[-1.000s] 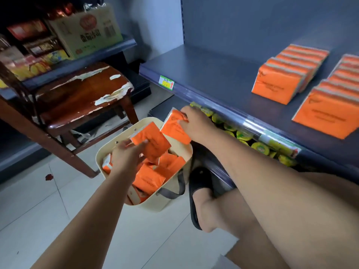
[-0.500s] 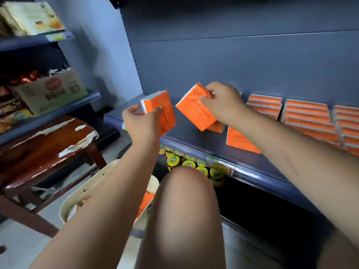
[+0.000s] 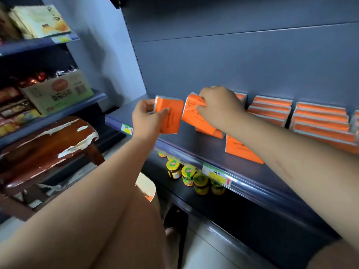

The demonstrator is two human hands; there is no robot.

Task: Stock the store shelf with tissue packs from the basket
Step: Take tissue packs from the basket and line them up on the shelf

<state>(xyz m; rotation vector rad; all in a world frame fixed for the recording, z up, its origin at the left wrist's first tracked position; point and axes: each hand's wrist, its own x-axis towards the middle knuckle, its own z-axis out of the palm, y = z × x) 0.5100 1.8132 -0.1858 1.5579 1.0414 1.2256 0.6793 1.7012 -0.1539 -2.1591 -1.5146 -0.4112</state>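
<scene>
I saw the left grip (image 3: 147,119) pinching one orange tissue pack (image 3: 171,117) upright, just above the shelf (image 3: 190,146) near its left front edge. The right grip (image 3: 219,105) was curled round a second tissue pack (image 3: 194,113), tilted over the shelf further in. Stocked packs (image 3: 272,111) stood in rows along the shelf's back. The basket (image 3: 148,184) sat below the shelf, mostly hidden.

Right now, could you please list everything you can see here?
Orange plastic-wrapped tissue packs: many, orange, rowed on the dark blue metal shelf.
Small yellow-lidded jars: at least five, yellow-green, lower shelf.
Paper price labels: two, yellow, shelf's front edge.
Worn wooden stool: one, brown, left.
Printed cardboard carton: one, cream-green, left rack.
Cream basket: one, cream, mostly hidden behind knee.
Left hand: one, holding one orange pack over shelf.
Right hand: one, fingers gripping a second orange pack.
</scene>
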